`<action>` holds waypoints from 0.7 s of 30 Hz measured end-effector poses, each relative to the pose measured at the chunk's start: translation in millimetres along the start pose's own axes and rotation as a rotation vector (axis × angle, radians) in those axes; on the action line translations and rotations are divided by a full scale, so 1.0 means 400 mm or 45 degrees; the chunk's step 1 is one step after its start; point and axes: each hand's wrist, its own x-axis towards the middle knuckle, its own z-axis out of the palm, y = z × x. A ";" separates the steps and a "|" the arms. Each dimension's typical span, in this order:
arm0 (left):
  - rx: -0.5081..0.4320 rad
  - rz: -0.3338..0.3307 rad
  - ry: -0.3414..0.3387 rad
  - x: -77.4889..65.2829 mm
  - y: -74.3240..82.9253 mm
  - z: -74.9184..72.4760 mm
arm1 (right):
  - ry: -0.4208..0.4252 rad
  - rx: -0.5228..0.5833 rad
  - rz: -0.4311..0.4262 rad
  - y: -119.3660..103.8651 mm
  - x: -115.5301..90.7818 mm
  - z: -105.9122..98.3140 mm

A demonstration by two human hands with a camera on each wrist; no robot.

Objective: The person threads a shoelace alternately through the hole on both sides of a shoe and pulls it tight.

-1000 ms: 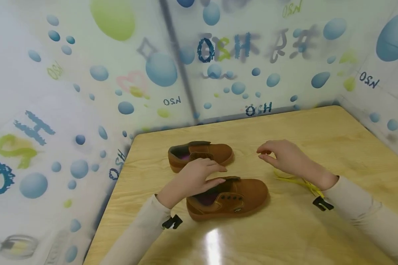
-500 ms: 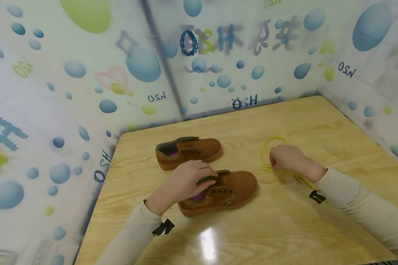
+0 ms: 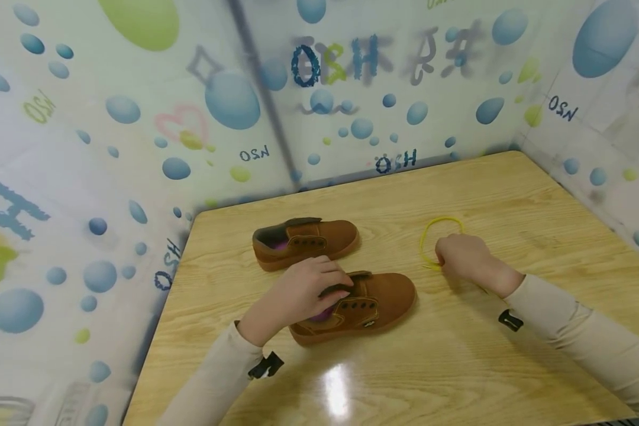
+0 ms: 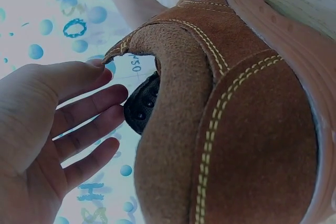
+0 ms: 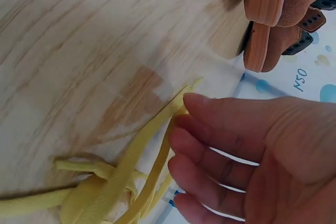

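Note:
Two brown suede shoes with empty eyelets lie side by side. Over the opening of the near shoe is my left hand. In the left wrist view its thumb meets the edge of the raised eyelet flap, while the loosely bent fingers reach toward the dark lining of the other flap. My right hand, to the right of the shoes, pinches a yellow shoelace between thumb and forefinger. One loop of the lace curves out on the table beyond this hand.
Behind the near shoe stands the other shoe, its flaps folded open. Both rest on a light wooden table. Walls with blue drops and lettering close it in at the back and sides.
My right hand has come down to the table and taken hold of the yellow shoelace. My left hand has settled closer over the near shoe's opening. The head view has shifted slightly.

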 end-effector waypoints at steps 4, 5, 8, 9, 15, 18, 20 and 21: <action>0.001 0.000 -0.005 0.001 0.002 -0.001 | 0.015 -0.010 0.022 -0.003 -0.005 0.002; 0.003 -0.001 -0.006 0.002 0.002 -0.001 | 0.015 -0.007 0.025 -0.004 -0.006 0.002; 0.007 -0.006 -0.010 0.002 0.002 -0.003 | 0.013 0.015 0.027 -0.003 -0.005 0.007; 0.005 -0.008 -0.011 0.003 0.002 -0.003 | 0.015 0.022 0.026 -0.002 -0.004 0.009; -0.010 -0.013 -0.014 0.005 0.000 -0.001 | 0.005 0.073 0.011 0.011 -0.001 0.002; -0.018 -0.013 -0.018 0.007 0.002 0.000 | 0.009 0.130 -0.005 0.018 0.000 -0.021; -0.028 -0.012 -0.022 0.007 0.006 -0.001 | 0.019 0.188 -0.014 0.017 0.000 -0.045; -0.033 -0.012 -0.026 0.008 0.008 -0.002 | 0.026 0.220 -0.016 0.016 0.001 -0.057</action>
